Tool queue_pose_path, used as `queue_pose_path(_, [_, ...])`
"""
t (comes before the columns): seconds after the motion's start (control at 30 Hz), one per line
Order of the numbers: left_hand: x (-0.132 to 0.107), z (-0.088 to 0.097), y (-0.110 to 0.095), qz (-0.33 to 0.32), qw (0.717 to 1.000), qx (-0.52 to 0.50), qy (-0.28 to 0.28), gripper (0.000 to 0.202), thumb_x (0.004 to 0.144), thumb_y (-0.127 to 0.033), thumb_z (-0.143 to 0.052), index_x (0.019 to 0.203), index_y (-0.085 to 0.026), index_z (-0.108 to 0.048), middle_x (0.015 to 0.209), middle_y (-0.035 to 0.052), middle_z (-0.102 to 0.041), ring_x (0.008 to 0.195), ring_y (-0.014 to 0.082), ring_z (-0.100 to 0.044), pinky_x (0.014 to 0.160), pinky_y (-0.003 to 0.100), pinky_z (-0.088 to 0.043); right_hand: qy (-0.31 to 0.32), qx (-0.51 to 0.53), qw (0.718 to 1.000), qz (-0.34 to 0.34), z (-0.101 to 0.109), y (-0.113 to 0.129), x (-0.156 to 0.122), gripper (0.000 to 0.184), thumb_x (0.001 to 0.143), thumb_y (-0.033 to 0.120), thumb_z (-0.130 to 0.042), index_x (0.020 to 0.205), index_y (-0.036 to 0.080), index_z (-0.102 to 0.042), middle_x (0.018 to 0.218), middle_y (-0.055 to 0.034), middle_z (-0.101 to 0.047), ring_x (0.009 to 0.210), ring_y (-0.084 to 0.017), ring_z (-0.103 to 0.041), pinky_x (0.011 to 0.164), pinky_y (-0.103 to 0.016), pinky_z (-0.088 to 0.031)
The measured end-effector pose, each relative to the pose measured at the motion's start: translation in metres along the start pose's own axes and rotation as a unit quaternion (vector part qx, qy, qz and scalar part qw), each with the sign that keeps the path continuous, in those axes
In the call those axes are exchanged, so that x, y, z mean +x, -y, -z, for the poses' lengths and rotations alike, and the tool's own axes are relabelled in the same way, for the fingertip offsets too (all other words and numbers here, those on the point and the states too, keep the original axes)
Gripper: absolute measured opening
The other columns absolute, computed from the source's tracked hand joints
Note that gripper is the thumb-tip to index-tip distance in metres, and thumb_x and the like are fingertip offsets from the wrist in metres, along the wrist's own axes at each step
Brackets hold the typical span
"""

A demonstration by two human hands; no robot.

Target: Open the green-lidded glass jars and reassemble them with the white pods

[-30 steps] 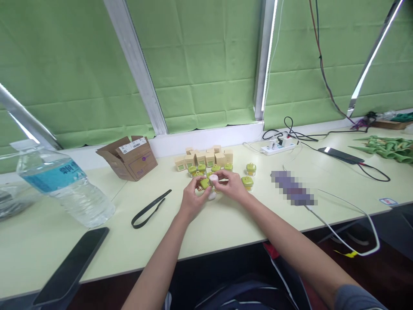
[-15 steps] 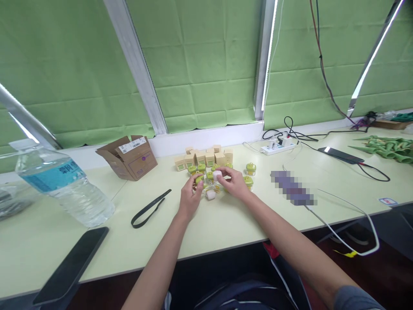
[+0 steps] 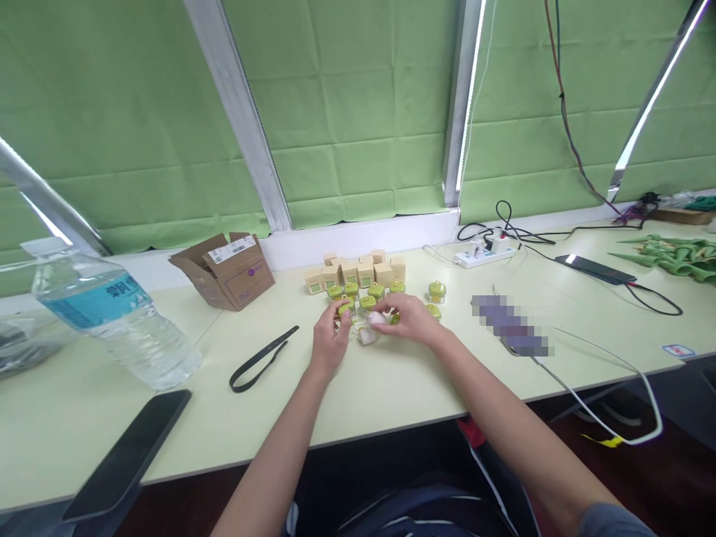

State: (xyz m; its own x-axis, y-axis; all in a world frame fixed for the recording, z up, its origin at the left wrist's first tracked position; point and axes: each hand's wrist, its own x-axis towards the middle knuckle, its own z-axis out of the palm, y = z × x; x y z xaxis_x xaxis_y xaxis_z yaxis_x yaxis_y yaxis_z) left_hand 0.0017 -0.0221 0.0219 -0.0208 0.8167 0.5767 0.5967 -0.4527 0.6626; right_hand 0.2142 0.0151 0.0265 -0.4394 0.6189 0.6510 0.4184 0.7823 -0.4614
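My two hands meet over a cluster of small green-lidded jars (image 3: 368, 301) near the middle of the pale table (image 3: 391, 380). My left hand (image 3: 329, 339) curls its fingers round a green-lidded jar (image 3: 345, 307). My right hand (image 3: 411, 319) is low over the table, fingertips pinched on a small white piece (image 3: 377, 318). Another white piece (image 3: 367, 336) lies on the table between the hands. Behind the jars stands a row of small tan boxes (image 3: 358, 271). A single jar (image 3: 436, 291) stands apart to the right.
An open cardboard box (image 3: 224, 270) sits at the back left, a black strap (image 3: 260, 359) lies left of my hands. A water bottle (image 3: 106, 313) and a dark phone (image 3: 128, 453) are at the near left. Power strip (image 3: 482, 255), cables, another phone (image 3: 593, 268) and green cones (image 3: 671, 253) are at right.
The hands have parted: the left took the green-lidded jar back among the cluster, while the right lowered the white piece toward the table.
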Motion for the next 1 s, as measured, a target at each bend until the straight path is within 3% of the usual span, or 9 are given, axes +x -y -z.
queue_pose_path(0.27, [-0.0001,-0.001,0.0018,0.0,1.0,0.01,0.007,0.035,0.095,-0.043,-0.044,0.115,-0.02,-0.061,0.112,0.006,-0.068,0.089,0.0172,-0.063,0.078,0.029,-0.047,0.068,-0.048,0.995,0.051,0.0115,-0.0083,-0.0004,0.026,0.071,0.036,-0.082,0.093,0.024,-0.075,0.085,-0.0027,-0.073,0.082,-0.02,-0.062,0.076,-0.034,-0.047])
queue_pose_path(1.0, [-0.0003,-0.0022,0.0006,0.004,1.0,0.003,0.022,0.032,0.094,-0.041,-0.047,0.113,-0.02,-0.062,0.113,0.0063,-0.068,0.091,0.0181,-0.062,0.081,0.03,-0.046,0.128,-0.103,0.986,0.006,0.0124,-0.0045,0.0002,0.022,0.069,0.029,-0.081,0.086,0.021,-0.07,0.083,-0.0038,-0.069,0.086,-0.023,-0.053,0.079,-0.036,-0.041])
